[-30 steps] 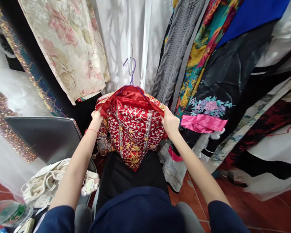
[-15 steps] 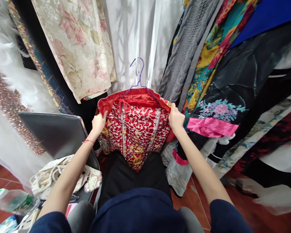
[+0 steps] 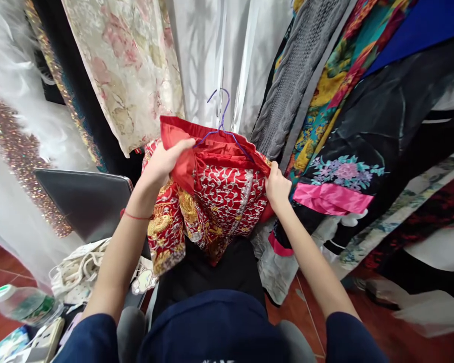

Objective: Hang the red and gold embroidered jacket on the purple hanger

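A red garment (image 3: 223, 194) with silver and gold embroidery lies over my lap, its waist edge lifted toward the hanging clothes. A purple wire hanger (image 3: 222, 113) sits inside its opening, with the hook pointing up. My left hand (image 3: 165, 160) is closed on the garment's left edge, where the plain red lining (image 3: 176, 135) is folded outward. On the left, an embroidered part with gold trim (image 3: 166, 237) hangs below that hand. My right hand (image 3: 278, 187) grips the top right edge. The hanger's lower arms are partly hidden in the cloth.
Clothes hang close on both sides: a floral cream piece (image 3: 124, 75) at left, a grey cable knit (image 3: 306, 65) and a black garment with pink trim (image 3: 331, 197) at right. A dark chair back (image 3: 85, 204), a cloth bag (image 3: 79, 272) and a plastic bottle (image 3: 26, 305) stand at left.
My left hand has moved right and up, pulling the garment's left edge inward, so the red lining turns out and the embroidered left part shows. My right hand stays nearly in place.
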Available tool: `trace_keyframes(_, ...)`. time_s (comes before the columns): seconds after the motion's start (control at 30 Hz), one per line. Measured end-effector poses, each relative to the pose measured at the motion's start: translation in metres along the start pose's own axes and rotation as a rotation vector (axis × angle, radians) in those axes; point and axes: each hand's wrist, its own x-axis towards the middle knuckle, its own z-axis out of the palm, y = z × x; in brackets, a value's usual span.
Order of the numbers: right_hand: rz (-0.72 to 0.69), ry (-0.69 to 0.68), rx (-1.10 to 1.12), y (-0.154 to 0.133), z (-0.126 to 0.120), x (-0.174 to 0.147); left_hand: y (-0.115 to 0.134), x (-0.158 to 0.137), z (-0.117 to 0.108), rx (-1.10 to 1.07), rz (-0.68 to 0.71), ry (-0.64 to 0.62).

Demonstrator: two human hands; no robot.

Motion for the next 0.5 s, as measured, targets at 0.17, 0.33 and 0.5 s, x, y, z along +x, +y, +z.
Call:
trace_keyframes(0.17,-0.024,-0.019,0.002,-0.004,-0.001,-0.006,-0.016,0.029,0.005,0.273,-0.046,0.108)
trace_keyframes(0.33,-0.022,-0.039,0.006,-0.009,0.001,-0.004,-0.030,0.032,-0.018,0.182,0.019,0.083)
trace_keyframes(0.5,-0.015,-0.022,-0.005,-0.008,-0.001,-0.006,-0.043,0.026,-0.015,0.614,-0.103,-0.109)
